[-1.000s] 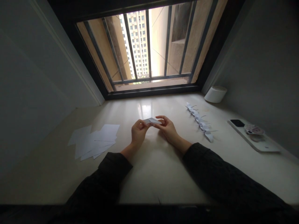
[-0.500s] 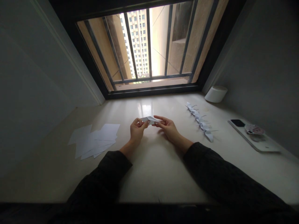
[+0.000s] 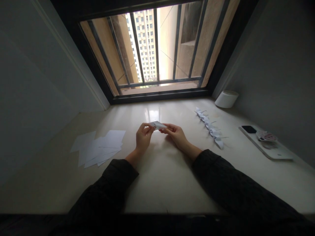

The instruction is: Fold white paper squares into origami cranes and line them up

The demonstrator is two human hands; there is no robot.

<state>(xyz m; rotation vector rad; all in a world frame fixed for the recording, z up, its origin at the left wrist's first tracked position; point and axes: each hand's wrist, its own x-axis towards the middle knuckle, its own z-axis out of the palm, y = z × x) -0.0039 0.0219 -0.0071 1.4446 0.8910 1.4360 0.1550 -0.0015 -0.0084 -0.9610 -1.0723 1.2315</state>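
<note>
A small folded piece of white paper [image 3: 158, 125], with a pointed outline, is held just above the white counter [image 3: 157, 183]. My left hand [image 3: 143, 135] pinches its left end between thumb and fingers. At the right end, my right hand [image 3: 175, 133] grips it with the thumb below and the fingers behind. Both hands are closed on the paper, and the fingers hide parts of its edges.
Loose white paper sheets [image 3: 98, 147] overlap on the left. Several folded paper cranes [image 3: 209, 126] stand in a row on the right. Beyond them lie a phone [image 3: 267, 144] with a round grip and a white cylindrical object [image 3: 226, 99]. A barred window [image 3: 157, 95] rises behind.
My left fingers have shifted slightly on the folded paper, and my right fingers have drawn in closer behind it. More of the paper's upper face now shows.
</note>
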